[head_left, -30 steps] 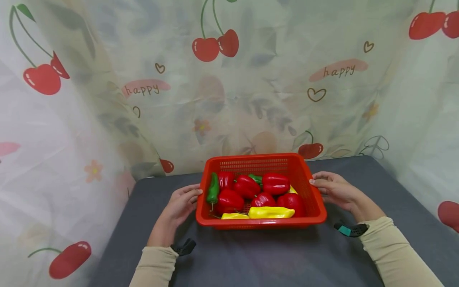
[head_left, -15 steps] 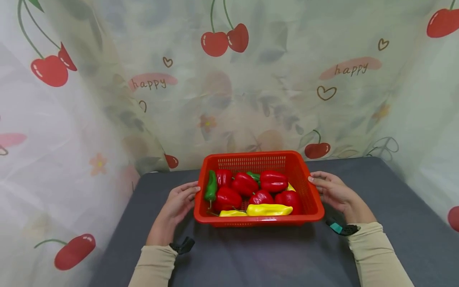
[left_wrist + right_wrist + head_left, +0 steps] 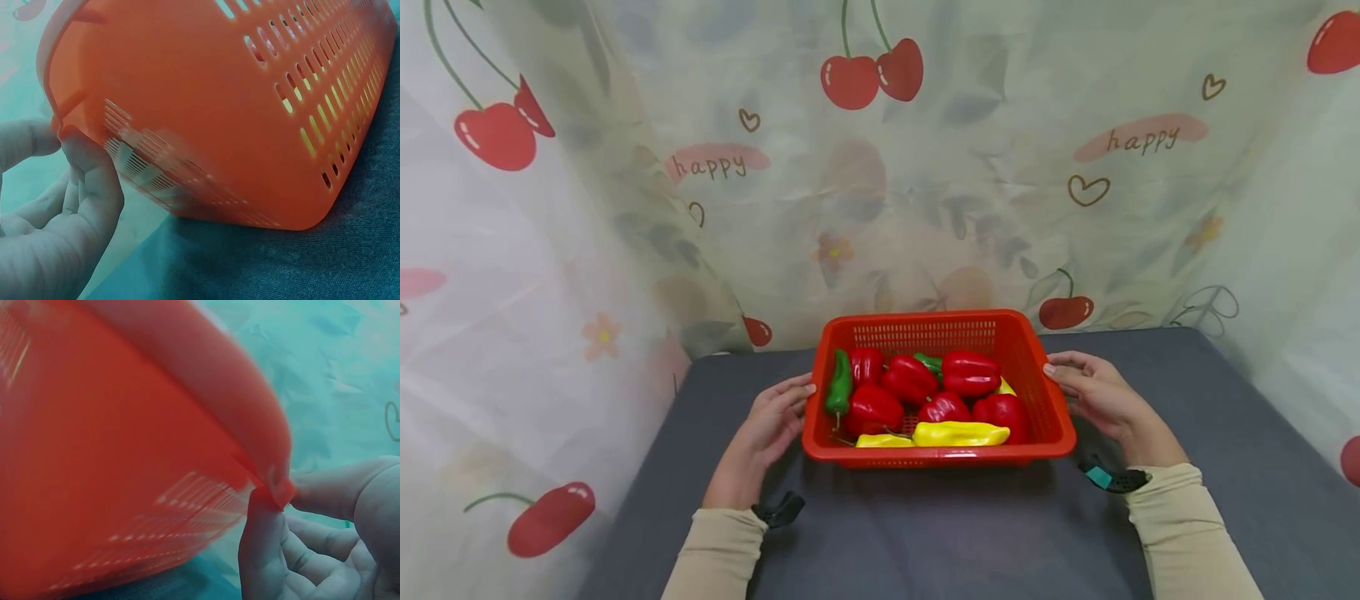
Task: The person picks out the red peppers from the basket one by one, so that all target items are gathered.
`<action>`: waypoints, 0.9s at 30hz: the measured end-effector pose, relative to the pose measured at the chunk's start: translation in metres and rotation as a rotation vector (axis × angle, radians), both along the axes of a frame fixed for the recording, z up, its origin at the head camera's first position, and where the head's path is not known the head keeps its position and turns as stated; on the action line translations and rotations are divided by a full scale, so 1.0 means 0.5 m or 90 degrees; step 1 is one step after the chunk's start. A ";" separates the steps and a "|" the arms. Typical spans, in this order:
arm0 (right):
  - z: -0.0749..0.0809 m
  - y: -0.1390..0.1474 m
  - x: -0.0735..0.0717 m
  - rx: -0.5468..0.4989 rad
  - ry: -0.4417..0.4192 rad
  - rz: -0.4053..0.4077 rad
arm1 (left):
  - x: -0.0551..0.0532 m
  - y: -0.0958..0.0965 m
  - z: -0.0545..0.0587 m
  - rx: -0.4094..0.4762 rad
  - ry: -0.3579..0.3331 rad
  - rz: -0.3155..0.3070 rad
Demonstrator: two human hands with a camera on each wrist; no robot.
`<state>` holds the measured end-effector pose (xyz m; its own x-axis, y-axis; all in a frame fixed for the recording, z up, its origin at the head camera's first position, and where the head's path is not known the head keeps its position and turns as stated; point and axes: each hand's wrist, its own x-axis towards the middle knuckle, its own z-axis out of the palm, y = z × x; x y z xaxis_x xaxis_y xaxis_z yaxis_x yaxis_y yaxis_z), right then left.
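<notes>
A red slotted plastic basket [image 3: 940,454] is on the dark cloth, with several red bell peppers [image 3: 972,373], green peppers [image 3: 839,383] and yellow peppers [image 3: 961,433] inside. My left hand [image 3: 775,421] pinches the rim at the basket's left side; in the left wrist view the thumb and index finger [image 3: 94,181] meet at the rim's lip. At the right side, my right hand [image 3: 1097,400] pinches the opposite rim between thumb and index finger, seen closely in the right wrist view, where the basket wall [image 3: 112,444] fills the left half.
A dark grey cloth [image 3: 925,533] covers the table. Behind it and along both sides hangs a pale curtain [image 3: 895,192] printed with cherries, hearts and lettering. Each wrist wears a black strap [image 3: 781,510] at the end of a beige sleeve [image 3: 1183,525].
Both hands keep their hold on the basket's rims. In the head view the scene shifts slightly, with the basket a little higher and further left; its contents keep their arrangement.
</notes>
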<state>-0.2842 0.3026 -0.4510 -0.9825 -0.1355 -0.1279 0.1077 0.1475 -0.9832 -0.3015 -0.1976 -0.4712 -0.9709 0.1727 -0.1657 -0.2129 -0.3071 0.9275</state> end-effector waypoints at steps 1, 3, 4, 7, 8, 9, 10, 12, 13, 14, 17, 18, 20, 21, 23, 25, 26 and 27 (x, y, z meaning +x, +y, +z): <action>0.000 0.000 0.000 0.009 0.000 0.002 | 0.001 -0.001 -0.001 -0.004 -0.003 -0.001; -0.002 0.001 0.000 0.021 -0.001 0.008 | 0.003 -0.002 -0.002 -0.011 -0.007 0.007; -0.003 0.001 0.000 0.028 -0.001 0.011 | 0.005 -0.004 -0.002 -0.018 -0.007 0.007; -0.005 0.003 0.000 0.048 0.005 0.014 | 0.009 -0.004 0.000 -0.031 -0.009 0.010; -0.005 0.004 0.000 0.054 0.009 0.014 | 0.008 -0.004 0.002 -0.033 -0.010 0.008; -0.004 0.005 0.000 0.063 0.014 0.014 | 0.008 -0.003 0.004 -0.036 -0.008 0.002; -0.002 0.006 0.000 0.071 0.018 0.013 | 0.006 -0.002 0.006 -0.036 -0.007 -0.006; 0.003 0.007 -0.001 0.087 0.027 0.014 | 0.002 0.000 0.010 -0.035 -0.009 -0.016; 0.007 0.008 0.000 0.095 0.032 0.014 | 0.002 0.002 0.013 -0.033 -0.010 -0.020; 0.011 0.008 0.001 0.104 0.035 0.015 | 0.001 0.002 0.016 -0.034 -0.009 -0.025; 0.020 0.007 0.003 0.126 0.046 0.019 | 0.003 0.003 0.022 -0.036 -0.012 -0.027; 0.022 0.007 0.004 0.132 0.050 0.018 | 0.003 0.003 0.023 -0.037 -0.010 -0.028; 0.026 0.008 0.007 0.147 0.061 0.016 | 0.004 0.003 0.023 -0.036 -0.011 -0.027; 0.028 0.009 0.009 0.152 0.067 0.015 | 0.004 0.003 0.023 -0.034 -0.011 -0.028; 0.032 0.013 0.013 0.160 0.082 0.010 | 0.003 0.005 0.021 -0.029 -0.013 -0.030; 0.036 0.017 0.018 0.160 0.095 0.003 | 0.002 0.006 0.018 -0.025 -0.016 -0.032; 0.038 0.019 0.020 0.158 0.102 -0.002 | 0.001 0.007 0.017 -0.022 -0.017 -0.031; 0.039 0.021 0.022 0.157 0.109 -0.008 | 0.000 0.008 0.016 -0.021 -0.018 -0.031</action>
